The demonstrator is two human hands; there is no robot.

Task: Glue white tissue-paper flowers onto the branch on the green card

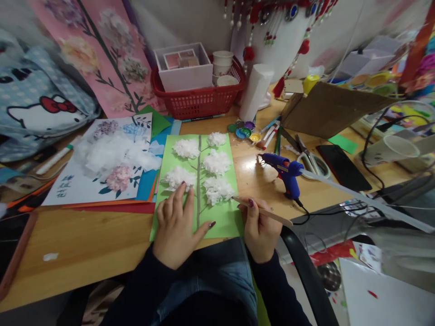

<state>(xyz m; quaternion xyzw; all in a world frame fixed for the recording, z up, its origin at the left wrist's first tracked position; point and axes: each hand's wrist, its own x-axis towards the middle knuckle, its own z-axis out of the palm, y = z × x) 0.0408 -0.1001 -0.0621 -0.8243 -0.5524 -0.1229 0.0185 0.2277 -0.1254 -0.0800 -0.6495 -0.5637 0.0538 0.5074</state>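
Note:
A green sheet of paper (pixel 217 222) lies at the table's front edge, with a grey painted stem (pixel 199 181) down its middle and several white crumpled-paper flowers (pixel 216 162) on it. My left hand (pixel 178 222) rests spread on the sheet, its fingertips touching the lower left flower (pixel 179 177). In my right hand (pixel 261 226) is a thin paintbrush (pixel 272 215) with a pale wooden handle, pinched between thumb and fingers. The brush's tip meets the paper close to the lower right flower (pixel 218 190).
Right of the sheet stand a blue glue gun (pixel 283 170) with its cord, scissors (pixel 307 156) and a black phone (pixel 344 167). Paint pots (pixel 244 132) sit behind. A red basket (pixel 200 100) is at the back; a floral print sheet (pixel 68 185) holding white tissue lies left.

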